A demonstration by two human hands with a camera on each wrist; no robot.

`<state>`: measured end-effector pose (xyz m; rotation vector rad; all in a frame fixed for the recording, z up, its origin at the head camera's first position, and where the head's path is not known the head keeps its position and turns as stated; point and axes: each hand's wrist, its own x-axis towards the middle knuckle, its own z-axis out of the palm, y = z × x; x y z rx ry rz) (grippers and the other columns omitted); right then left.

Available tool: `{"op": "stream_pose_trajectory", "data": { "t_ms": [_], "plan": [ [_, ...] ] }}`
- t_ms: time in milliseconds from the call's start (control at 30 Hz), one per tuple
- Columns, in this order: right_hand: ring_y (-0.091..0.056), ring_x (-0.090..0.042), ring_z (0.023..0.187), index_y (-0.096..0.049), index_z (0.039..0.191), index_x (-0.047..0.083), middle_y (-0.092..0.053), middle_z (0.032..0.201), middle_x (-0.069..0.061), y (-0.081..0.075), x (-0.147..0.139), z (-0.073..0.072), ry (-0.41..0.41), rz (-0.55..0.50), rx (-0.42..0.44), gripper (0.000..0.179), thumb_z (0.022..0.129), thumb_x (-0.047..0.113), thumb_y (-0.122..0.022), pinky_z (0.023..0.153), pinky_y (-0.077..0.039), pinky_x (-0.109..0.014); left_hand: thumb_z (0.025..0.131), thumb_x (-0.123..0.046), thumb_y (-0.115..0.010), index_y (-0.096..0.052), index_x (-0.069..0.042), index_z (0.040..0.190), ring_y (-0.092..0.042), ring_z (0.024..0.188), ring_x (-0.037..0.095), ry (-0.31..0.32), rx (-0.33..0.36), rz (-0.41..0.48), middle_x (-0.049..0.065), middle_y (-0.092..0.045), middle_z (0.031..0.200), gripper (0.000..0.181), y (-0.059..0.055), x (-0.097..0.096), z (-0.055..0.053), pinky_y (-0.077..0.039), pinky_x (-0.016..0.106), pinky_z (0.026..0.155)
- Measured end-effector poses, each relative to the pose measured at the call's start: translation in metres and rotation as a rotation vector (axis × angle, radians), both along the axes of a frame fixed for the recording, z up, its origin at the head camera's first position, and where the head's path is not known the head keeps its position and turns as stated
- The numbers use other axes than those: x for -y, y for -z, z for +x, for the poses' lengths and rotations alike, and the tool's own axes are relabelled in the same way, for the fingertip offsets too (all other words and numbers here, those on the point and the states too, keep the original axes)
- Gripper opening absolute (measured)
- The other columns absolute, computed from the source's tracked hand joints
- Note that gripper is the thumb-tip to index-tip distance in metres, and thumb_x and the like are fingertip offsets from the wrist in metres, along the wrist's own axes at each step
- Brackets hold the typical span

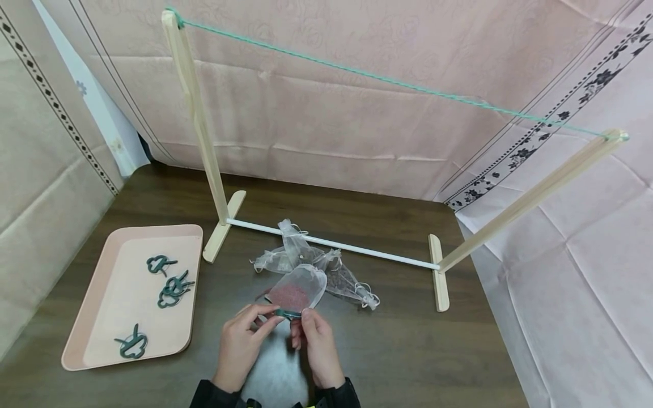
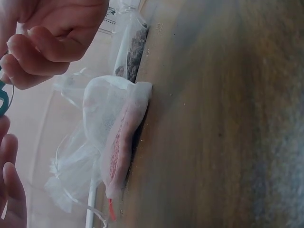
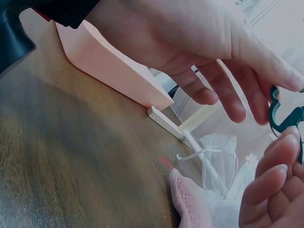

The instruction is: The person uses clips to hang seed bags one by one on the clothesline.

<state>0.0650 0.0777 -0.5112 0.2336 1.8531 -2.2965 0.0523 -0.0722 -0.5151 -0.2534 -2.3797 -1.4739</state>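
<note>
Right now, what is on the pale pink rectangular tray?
Several dark green curvy clips lie on the tray; some overlap, so their covered parts and the surface beneath cannot be seen.

The head view looks forward and down from above, toward the far edge of the table (image 1: 398, 351), far enough off to span the wooden frame (image 1: 199, 124). The left wrist view, rolled sideways, sits low and close to the pink-filled bag (image 2: 121, 142); the right, also tilted, faces the tray (image 3: 109, 66). Both share that bag and the clip (image 3: 289, 122).
</note>
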Motion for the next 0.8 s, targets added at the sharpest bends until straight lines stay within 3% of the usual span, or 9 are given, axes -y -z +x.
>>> {"op": "stream_pose_trajectory", "data": {
  "t_ms": [167,567,667,800],
  "plan": [
    [-0.048,-0.010,0.056,-0.052,0.093,-0.009,-0.053,0.074,-0.005,0.003,-0.001,0.000,-0.042,-0.017,-0.022,0.042,0.096,0.031,-0.037,0.052,-0.040,-0.022,0.075,-0.030,-0.069,-0.068,-0.021,0.096,-0.051,0.064,0.002,0.016,0.016,-0.003,-0.013,-0.061,0.082,0.023,0.002,0.004,-0.001,-0.039,0.015,0.053],
    [-0.056,-0.015,0.065,-0.052,0.106,-0.003,-0.058,0.087,-0.010,0.007,-0.008,0.004,-0.159,-0.071,-0.098,0.032,0.097,0.023,-0.036,0.058,-0.044,-0.027,0.075,-0.022,-0.069,-0.067,-0.020,0.101,-0.055,0.068,0.005,0.163,0.048,0.078,-0.010,-0.061,0.086,0.026,0.003,0.015,-0.006,-0.042,0.019,0.053],
    [-0.058,-0.017,0.069,-0.052,0.109,-0.003,-0.058,0.090,-0.015,0.010,-0.009,0.004,-0.220,-0.082,-0.169,0.030,0.098,0.018,-0.034,0.058,-0.046,-0.030,0.074,-0.018,-0.070,-0.067,-0.021,0.100,-0.055,0.070,0.005,0.179,0.063,0.075,-0.010,-0.061,0.086,0.026,-0.001,0.020,-0.008,-0.043,0.020,0.056],
    [-0.058,-0.019,0.070,-0.052,0.109,-0.003,-0.056,0.090,-0.023,0.013,-0.010,0.002,-0.256,-0.074,-0.233,0.029,0.098,0.015,-0.032,0.058,-0.046,-0.033,0.074,-0.015,-0.070,-0.067,-0.021,0.098,-0.055,0.070,0.007,0.191,0.083,0.075,-0.009,-0.061,0.086,0.025,-0.016,0.022,-0.007,-0.045,0.022,0.058]
  ]
}}
